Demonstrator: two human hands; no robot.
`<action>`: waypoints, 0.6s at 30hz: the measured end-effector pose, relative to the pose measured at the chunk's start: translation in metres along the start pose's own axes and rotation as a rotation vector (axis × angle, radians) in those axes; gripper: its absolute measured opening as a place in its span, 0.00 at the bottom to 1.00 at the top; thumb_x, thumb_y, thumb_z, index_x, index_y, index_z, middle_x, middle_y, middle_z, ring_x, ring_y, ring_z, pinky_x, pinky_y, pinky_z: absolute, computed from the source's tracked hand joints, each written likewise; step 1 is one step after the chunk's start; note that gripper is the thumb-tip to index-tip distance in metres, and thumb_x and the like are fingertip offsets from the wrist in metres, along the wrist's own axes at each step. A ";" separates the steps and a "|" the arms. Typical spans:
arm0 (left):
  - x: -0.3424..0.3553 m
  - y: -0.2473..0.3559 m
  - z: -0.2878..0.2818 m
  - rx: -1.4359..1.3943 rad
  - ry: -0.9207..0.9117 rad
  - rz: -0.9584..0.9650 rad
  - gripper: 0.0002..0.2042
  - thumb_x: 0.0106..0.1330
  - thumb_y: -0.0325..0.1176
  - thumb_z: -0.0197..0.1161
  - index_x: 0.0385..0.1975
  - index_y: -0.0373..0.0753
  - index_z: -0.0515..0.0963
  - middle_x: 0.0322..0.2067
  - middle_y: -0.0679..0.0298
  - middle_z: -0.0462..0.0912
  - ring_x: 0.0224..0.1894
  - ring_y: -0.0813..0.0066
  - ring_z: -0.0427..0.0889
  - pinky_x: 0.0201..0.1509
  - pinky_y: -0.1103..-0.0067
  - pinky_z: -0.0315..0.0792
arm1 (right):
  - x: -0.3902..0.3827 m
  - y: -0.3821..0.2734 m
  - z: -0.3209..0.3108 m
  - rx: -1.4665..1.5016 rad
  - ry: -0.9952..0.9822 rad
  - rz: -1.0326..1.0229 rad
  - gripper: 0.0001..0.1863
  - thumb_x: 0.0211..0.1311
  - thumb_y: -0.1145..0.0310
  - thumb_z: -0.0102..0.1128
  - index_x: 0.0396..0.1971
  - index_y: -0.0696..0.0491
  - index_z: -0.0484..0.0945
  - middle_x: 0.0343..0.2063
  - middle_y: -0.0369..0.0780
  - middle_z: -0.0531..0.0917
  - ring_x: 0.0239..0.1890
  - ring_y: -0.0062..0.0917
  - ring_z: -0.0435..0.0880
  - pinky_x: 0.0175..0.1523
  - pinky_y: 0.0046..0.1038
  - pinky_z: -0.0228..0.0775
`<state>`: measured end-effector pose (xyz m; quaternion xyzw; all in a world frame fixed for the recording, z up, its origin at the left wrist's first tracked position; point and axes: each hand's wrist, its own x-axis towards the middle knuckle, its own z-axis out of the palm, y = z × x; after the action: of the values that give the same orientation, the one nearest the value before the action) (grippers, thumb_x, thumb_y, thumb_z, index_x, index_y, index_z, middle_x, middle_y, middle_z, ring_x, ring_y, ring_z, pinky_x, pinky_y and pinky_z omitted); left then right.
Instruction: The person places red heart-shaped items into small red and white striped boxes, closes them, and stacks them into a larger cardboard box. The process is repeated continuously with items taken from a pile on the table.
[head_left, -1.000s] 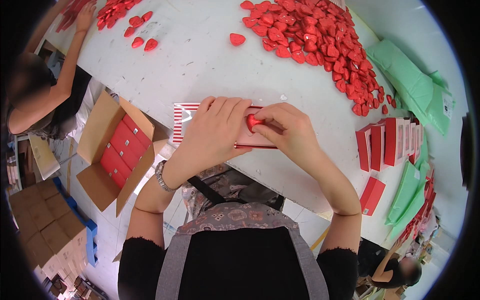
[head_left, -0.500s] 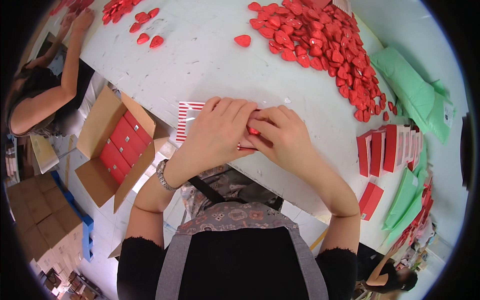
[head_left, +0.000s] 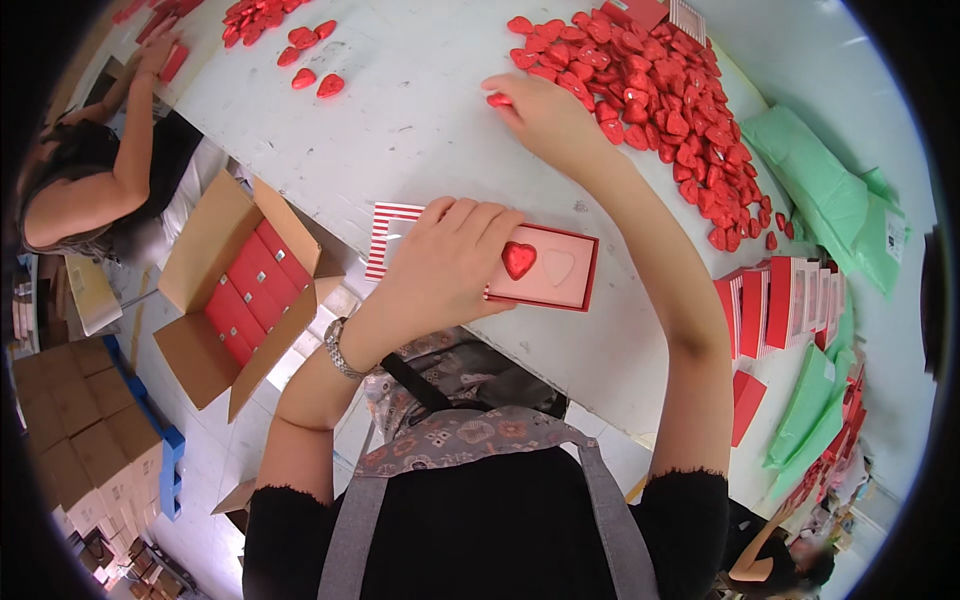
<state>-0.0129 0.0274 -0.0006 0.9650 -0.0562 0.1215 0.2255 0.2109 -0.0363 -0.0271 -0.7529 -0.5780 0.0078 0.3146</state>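
My left hand (head_left: 450,255) grips the left end of a shallow red gift box (head_left: 592,275) with a pink insert. In the insert sits one foil-wrapped heart (head_left: 519,261); the heart-shaped recess (head_left: 557,267) to its right holds nothing. What lies under my left palm is hidden. A red-and-white striped box sleeve (head_left: 380,240) sticks out to the left of that hand. Beyond the box, at the left edge of the big pile, my right hand (head_left: 545,115) pinches another red foil-wrapped heart (head_left: 499,99) between thumb and fingers.
A large pile of red hearts (head_left: 670,110) spreads at the back right, with a few loose hearts (head_left: 304,78) at the back left. Red boxes (head_left: 775,300) stand at right by green bags (head_left: 830,180). An open carton (head_left: 190,350) of red boxes is at left, near a co-worker (head_left: 85,200).
My right hand has left the box and reached up to the pile, taking hold of a heart there. The insert, with one heart in it, has come into sight.
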 end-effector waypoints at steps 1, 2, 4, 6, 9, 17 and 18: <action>-0.001 0.000 0.001 -0.001 -0.003 -0.004 0.39 0.39 0.45 0.78 0.53 0.36 0.70 0.48 0.59 0.76 0.51 0.62 0.74 0.60 0.68 0.64 | -0.009 -0.020 -0.016 0.136 -0.031 0.146 0.14 0.58 0.70 0.62 0.44 0.53 0.77 0.32 0.38 0.84 0.33 0.33 0.81 0.34 0.32 0.71; -0.002 0.000 0.001 -0.004 -0.006 -0.006 0.39 0.39 0.45 0.78 0.53 0.37 0.70 0.48 0.59 0.76 0.51 0.62 0.73 0.60 0.67 0.64 | -0.023 -0.043 -0.041 0.196 -0.124 0.249 0.13 0.56 0.71 0.64 0.42 0.54 0.79 0.34 0.38 0.84 0.32 0.31 0.81 0.36 0.30 0.72; -0.001 0.001 -0.001 0.000 -0.018 -0.015 0.39 0.39 0.45 0.78 0.53 0.37 0.70 0.48 0.59 0.75 0.52 0.62 0.73 0.60 0.67 0.63 | -0.058 -0.069 -0.093 0.267 -0.371 0.309 0.11 0.54 0.72 0.67 0.39 0.55 0.81 0.33 0.39 0.83 0.31 0.30 0.80 0.38 0.29 0.72; -0.002 0.002 -0.002 0.007 -0.046 -0.036 0.39 0.39 0.45 0.78 0.54 0.38 0.70 0.49 0.59 0.75 0.52 0.62 0.73 0.61 0.66 0.63 | -0.078 -0.074 -0.103 0.243 -0.529 0.170 0.10 0.54 0.73 0.67 0.37 0.55 0.82 0.30 0.39 0.82 0.30 0.30 0.79 0.37 0.29 0.72; -0.002 0.002 -0.001 0.012 -0.045 -0.017 0.39 0.39 0.44 0.78 0.54 0.38 0.69 0.50 0.60 0.74 0.52 0.62 0.73 0.61 0.66 0.63 | -0.101 -0.075 -0.088 0.199 -0.468 0.041 0.07 0.54 0.74 0.66 0.35 0.55 0.83 0.30 0.38 0.82 0.31 0.30 0.79 0.36 0.30 0.73; -0.002 0.003 0.002 0.006 -0.032 -0.004 0.40 0.39 0.43 0.79 0.54 0.37 0.69 0.50 0.59 0.74 0.53 0.61 0.72 0.61 0.66 0.63 | -0.145 -0.086 -0.054 0.023 -0.043 -0.004 0.08 0.50 0.73 0.68 0.33 0.53 0.83 0.34 0.36 0.82 0.35 0.30 0.79 0.39 0.32 0.72; -0.002 0.003 0.002 0.012 -0.037 -0.005 0.40 0.39 0.43 0.79 0.54 0.37 0.69 0.50 0.59 0.74 0.53 0.61 0.72 0.61 0.66 0.63 | -0.149 -0.089 -0.050 0.005 -0.014 0.040 0.08 0.50 0.71 0.68 0.31 0.53 0.83 0.34 0.35 0.82 0.35 0.30 0.79 0.39 0.32 0.72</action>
<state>-0.0151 0.0242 -0.0016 0.9685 -0.0572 0.1033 0.2191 0.1034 -0.1781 0.0033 -0.7635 -0.5649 0.0209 0.3122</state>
